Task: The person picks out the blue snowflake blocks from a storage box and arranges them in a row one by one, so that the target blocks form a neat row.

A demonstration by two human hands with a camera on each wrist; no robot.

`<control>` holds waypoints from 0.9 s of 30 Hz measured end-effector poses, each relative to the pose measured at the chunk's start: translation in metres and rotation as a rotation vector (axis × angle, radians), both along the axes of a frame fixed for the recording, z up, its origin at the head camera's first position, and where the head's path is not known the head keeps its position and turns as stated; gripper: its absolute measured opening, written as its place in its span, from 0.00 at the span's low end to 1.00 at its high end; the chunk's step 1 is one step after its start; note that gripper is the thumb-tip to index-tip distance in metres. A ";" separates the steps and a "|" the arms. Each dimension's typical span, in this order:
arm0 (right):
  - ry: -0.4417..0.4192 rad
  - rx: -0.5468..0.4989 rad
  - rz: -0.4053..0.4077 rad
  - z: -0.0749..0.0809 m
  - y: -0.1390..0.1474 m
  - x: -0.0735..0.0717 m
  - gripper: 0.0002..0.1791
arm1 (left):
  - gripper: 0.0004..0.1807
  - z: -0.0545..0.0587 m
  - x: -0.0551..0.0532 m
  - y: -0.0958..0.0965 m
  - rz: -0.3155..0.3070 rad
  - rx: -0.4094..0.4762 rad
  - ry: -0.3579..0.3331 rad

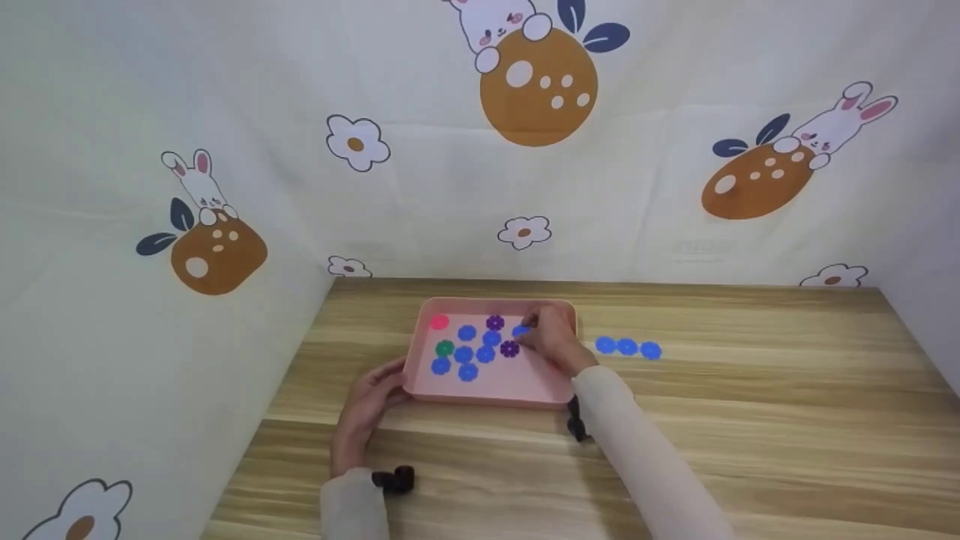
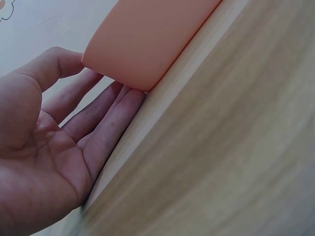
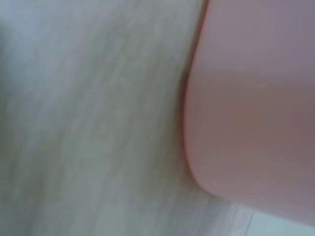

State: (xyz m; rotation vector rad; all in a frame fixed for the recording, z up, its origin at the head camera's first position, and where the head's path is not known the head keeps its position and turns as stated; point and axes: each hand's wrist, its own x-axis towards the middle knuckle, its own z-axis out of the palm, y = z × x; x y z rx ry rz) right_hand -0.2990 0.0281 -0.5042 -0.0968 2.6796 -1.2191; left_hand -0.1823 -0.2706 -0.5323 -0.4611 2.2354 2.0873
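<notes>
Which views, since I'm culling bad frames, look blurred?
Right wrist: pink tray and tabletop heavily blurred; left wrist: left hand fairly clear, tabletop grain soft toward the lower right; head: reasonably clear, scalloped edges showing on the blue pieces.

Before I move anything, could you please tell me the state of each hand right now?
Left hand: open, fingers fairly straight, touching the pink tray at its left end.
Right hand: closed, pinching a blue piece over the tray.
</notes>
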 end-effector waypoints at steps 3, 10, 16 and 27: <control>-0.001 -0.015 0.012 0.000 0.001 0.001 0.10 | 0.21 0.000 -0.001 0.000 0.004 -0.011 -0.011; 0.032 -0.013 0.021 0.000 0.001 0.002 0.10 | 0.21 0.001 0.000 0.000 0.001 -0.020 -0.021; 0.052 0.025 0.054 0.001 0.001 0.000 0.11 | 0.21 -0.001 0.000 0.000 0.000 0.010 0.023; 0.018 0.079 0.097 0.004 0.002 -0.001 0.15 | 0.21 0.001 0.001 0.001 0.000 -0.002 0.022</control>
